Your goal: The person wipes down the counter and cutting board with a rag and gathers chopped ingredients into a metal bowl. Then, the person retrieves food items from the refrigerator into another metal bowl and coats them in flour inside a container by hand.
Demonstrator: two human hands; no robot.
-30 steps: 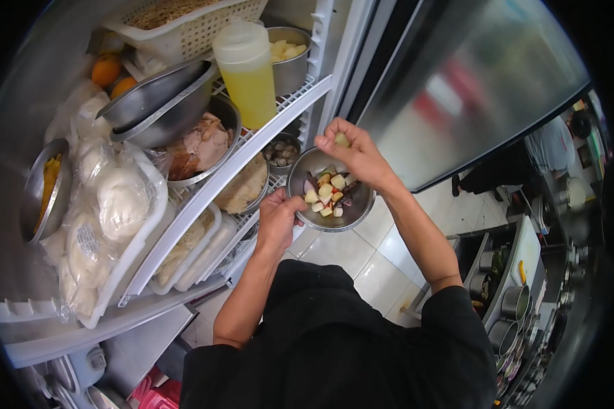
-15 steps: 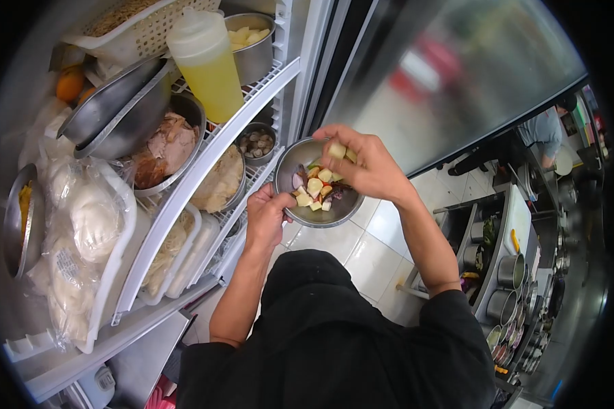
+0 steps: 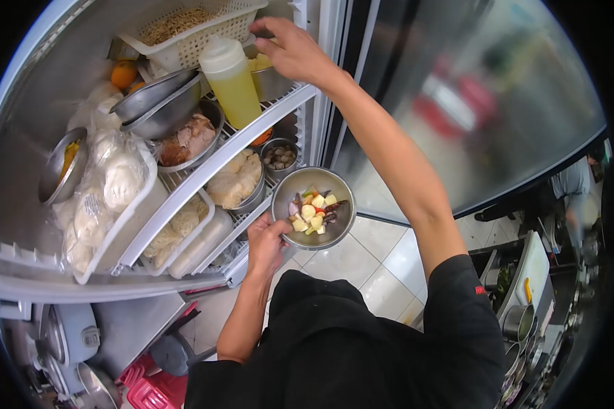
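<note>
My left hand (image 3: 267, 243) grips the rim of a round metal bowl (image 3: 339, 230) and holds it level in front of the fridge shelves. Inside lie pale yellow chunks (image 3: 308, 213) with orange, purple and dark pieces among them. Up at the top shelf, my right hand (image 3: 295, 50) reaches over a metal pot (image 3: 274, 84) of similar pale chunks (image 3: 258, 63). Its fingers are apart and nothing shows in them. Part of the pot is hidden by that hand. Beside the pot stands a squeeze bottle (image 3: 232, 88) of yellow liquid.
A perforated white basket (image 3: 191, 53), stacked metal bowls (image 3: 158, 112), a bowl of meat (image 3: 187, 142) and bagged white food (image 3: 119, 177) crowd the shelves. The glass door (image 3: 471, 102) stands open on the right. A counter (image 3: 525, 273) and another person (image 3: 572, 180) are beyond it.
My right hand has left the bowl, where it held pale chunks, and moved up and left to the pot. The bowl is slightly lower in view, still in my left hand.
</note>
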